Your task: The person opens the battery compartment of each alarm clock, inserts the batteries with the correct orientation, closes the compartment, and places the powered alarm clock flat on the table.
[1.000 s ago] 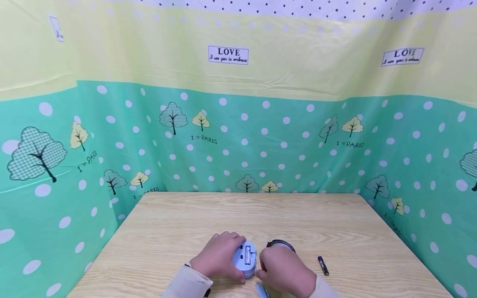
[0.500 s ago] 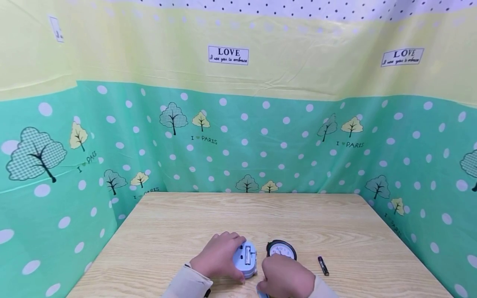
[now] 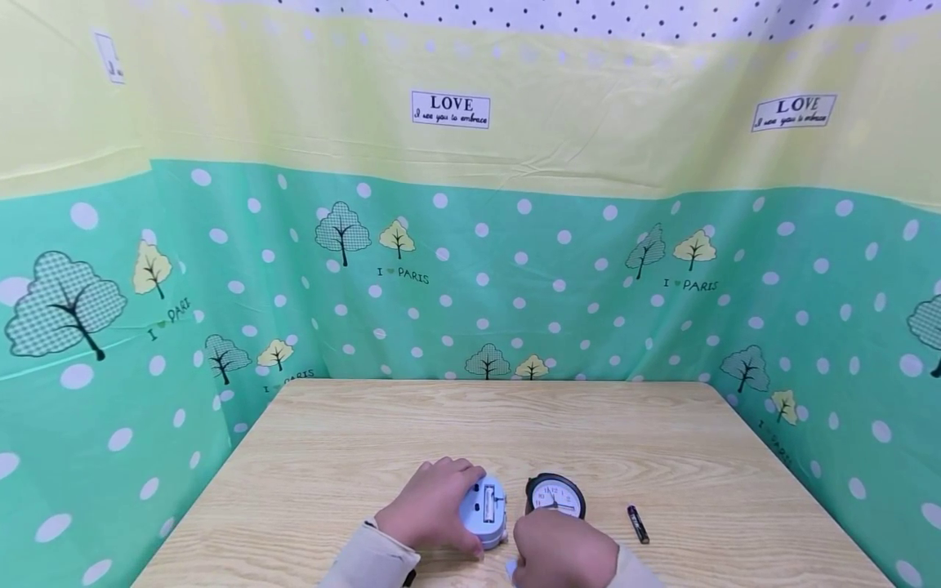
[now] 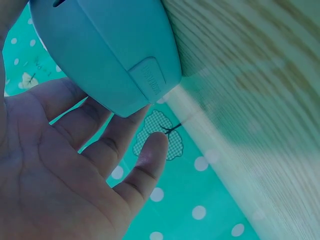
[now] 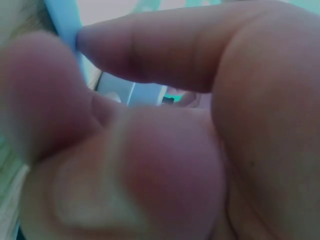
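Note:
In the head view a light blue clock lies back up on the table, a battery in its uncovered compartment. My left hand grips its left side, with fingers at the far edge and thumb at the near one. The left wrist view shows the clock's smooth blue side against the fingers. My right hand pinches a small light blue battery cover at the near right of the clock. The hand hides most of that cover. In the right wrist view a fingertip meets the blue piece.
Just beyond my right hand lies a black-rimmed clock, face up, its lower part covered by the hand. A loose dark battery lies farther right on the wooden table. A patterned green and yellow curtain surrounds the table.
My right hand has moved from the blue clock's side towards me and taken hold of the battery cover. More of the black clock's face shows. My left hand stays in place.

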A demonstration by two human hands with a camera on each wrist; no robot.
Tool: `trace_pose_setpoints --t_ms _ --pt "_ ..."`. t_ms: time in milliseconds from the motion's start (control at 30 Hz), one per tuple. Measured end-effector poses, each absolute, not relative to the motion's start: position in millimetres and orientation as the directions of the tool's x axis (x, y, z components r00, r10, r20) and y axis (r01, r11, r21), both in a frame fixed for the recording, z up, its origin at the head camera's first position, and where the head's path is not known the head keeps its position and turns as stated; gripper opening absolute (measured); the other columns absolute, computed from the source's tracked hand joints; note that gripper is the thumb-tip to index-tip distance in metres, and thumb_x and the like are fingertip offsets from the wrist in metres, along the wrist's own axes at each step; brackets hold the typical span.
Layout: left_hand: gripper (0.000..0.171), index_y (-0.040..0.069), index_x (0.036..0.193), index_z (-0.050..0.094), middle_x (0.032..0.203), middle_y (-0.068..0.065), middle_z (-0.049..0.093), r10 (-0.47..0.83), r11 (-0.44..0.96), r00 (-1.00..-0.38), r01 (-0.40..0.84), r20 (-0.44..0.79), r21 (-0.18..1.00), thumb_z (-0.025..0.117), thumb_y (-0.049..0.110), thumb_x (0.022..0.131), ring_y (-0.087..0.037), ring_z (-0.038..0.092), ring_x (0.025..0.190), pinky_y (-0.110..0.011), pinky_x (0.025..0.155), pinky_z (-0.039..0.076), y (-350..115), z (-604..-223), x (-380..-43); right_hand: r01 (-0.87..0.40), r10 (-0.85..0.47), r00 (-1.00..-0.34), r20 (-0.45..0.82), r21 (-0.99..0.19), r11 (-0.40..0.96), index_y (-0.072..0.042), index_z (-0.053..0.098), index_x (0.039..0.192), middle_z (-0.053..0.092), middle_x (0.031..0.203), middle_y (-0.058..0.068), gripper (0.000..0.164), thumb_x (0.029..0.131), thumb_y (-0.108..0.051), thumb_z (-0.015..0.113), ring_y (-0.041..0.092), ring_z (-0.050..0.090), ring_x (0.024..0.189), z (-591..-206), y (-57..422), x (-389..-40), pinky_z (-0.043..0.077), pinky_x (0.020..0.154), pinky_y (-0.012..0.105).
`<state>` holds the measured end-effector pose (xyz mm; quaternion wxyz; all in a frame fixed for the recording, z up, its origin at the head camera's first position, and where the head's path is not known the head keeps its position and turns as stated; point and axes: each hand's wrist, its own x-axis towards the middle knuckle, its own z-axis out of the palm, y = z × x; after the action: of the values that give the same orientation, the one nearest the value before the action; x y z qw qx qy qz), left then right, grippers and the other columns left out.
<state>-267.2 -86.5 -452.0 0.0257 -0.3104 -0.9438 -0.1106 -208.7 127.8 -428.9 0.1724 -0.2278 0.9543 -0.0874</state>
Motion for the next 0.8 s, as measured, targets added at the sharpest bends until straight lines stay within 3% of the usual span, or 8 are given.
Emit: trace_pose_setpoints --t_ms 333,800 --pt "0.106 0.017 0.139 0.063 0.123 0.008 0.068 0.575 0.786 -0.809 0.587 0.122 0.195 0.095 0.065 0.049 -0.01 0.057 0.104 -0.036 0.085 0.047 -85.8 -454.0 -267.0 -0.441 -0.483 -0.841 -0.245 -0.208 0.873 -0.017 0.06 0.063 0.053 0.062 -0.006 0.026 0.087 -0.021 0.07 0.01 0.045 0.055 -429.4 125.9 -206.8 0.043 0.053 0.027" --pt "0.103 0.018 0.137 0.064 0.122 0.009 0.067 0.578 0.78 -0.807 0.59 0.119 0.208 0.095 0.063 0.05 -0.01 0.056 0.102 -0.035 0.084 0.047 -86.3 -449.8 -265.6 -0.437 -0.495 -0.818 -0.294 -0.243 0.866 -0.017 0.067 0.069 0.055 0.064 -0.008 0.024 0.094 -0.016 0.066 0.008 0.043 0.057 -428.3 126.3 -212.4 0.043 0.054 0.026"
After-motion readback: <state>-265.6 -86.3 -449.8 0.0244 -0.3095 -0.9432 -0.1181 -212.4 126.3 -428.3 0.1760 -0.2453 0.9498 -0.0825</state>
